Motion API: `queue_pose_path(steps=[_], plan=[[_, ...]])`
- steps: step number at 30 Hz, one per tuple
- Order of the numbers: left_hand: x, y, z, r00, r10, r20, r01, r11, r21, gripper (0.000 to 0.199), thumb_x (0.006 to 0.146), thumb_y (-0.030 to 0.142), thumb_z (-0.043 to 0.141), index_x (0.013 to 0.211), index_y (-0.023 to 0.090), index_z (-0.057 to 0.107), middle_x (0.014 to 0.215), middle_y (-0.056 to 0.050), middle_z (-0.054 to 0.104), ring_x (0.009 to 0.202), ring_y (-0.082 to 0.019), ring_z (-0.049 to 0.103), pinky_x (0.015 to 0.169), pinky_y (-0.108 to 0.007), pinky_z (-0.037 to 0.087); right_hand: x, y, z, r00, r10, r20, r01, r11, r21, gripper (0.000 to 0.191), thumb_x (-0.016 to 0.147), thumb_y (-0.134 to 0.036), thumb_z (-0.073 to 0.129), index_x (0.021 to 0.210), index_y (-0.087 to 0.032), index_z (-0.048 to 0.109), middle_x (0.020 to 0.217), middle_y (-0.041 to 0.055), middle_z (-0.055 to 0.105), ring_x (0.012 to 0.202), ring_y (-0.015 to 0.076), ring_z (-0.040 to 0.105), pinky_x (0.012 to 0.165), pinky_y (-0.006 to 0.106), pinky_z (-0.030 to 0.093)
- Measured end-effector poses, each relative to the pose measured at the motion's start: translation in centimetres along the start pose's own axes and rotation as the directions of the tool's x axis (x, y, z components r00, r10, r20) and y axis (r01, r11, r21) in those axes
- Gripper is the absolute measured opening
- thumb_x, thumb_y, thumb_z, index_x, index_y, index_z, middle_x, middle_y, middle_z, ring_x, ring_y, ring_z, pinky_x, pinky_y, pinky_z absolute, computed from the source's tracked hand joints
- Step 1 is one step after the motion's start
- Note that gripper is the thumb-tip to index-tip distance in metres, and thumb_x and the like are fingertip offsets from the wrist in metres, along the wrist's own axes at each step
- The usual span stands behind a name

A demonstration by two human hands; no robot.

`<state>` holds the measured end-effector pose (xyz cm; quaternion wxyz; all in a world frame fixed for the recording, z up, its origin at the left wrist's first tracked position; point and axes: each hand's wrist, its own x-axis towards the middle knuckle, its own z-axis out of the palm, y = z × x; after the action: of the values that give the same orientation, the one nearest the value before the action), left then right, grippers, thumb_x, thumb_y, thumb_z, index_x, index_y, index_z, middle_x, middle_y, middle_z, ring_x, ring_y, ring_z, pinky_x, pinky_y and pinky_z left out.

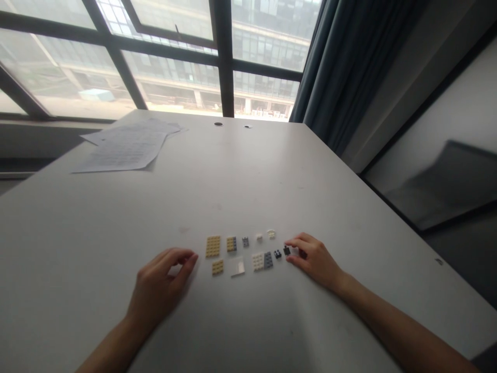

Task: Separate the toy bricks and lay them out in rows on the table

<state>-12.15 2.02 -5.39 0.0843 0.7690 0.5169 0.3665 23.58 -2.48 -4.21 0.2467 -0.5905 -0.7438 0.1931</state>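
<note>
A small black plastic brick lies on the white table, between the parted thumb and index finger of the nearer right hand (whether gripped, cannot be told), well apart rightward from the closed-fingered left hand.

White table | overlapping paper sheets, far left | small toy bricks, two rough rows, near side
</note>
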Motion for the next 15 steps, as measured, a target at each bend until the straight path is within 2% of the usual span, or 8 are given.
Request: queue_pose_path(steps=[3, 10, 15], plan=[[0.04, 0.04, 0.02, 1.000, 0.009, -0.001, -0.009, 1.000, 0.007, 0.020, 0.084, 0.039, 0.056, 0.079, 0.021, 0.064, 0.077, 0.001, 0.068, 0.065, -0.013, 0.062, 0.058, -0.020, 0.052, 0.30, 0.11, -0.30, 0.999, -0.001, 0.042, 0.001, 1.000, 0.004, 0.022, 0.080, -0.022, 0.069, 0.101, -0.023, 0.067, 0.096, 0.0032, 0.063, 0.075, 0.0144, 0.058, 0.072, 0.027, 0.049], [0.17, 0.25, 0.16, 1.000, 0.016, -0.009, -0.016, 1.000, 0.020, 0.019, 0.084, 0.037, 0.056, 0.079, 0.021, 0.064, 0.078, 0.001, 0.067, 0.065, -0.013, 0.061, 0.059, -0.021, 0.051, 0.33, -0.09, -0.56, 0.998, -0.001, 0.059, 0.001, 1.000, 0.006, 0.020, 0.079, -0.022, 0.068, 0.099, -0.022, 0.067, 0.095, 0.0034, 0.063, 0.073, 0.0141, 0.058, 0.071, 0.028, 0.049], [0.06, -0.05, 0.23, 1.000, 0.027, -0.003, -0.027, 1.000, 0.015, 0.017, 0.085, 0.036, 0.056, 0.081, 0.021, 0.063, 0.080, 0.000, 0.066, 0.070, -0.015, 0.060, 0.066, -0.024, 0.051, 0.47, 0.07, -0.72, 1.000, 0.010, 0.023, -0.010, 1.000, 0.029, 0.023, 0.080, -0.023, 0.067, 0.103, -0.022, 0.067, 0.092, 0.0026, 0.062, 0.070, 0.0136, 0.058, 0.069, 0.027, 0.049]])
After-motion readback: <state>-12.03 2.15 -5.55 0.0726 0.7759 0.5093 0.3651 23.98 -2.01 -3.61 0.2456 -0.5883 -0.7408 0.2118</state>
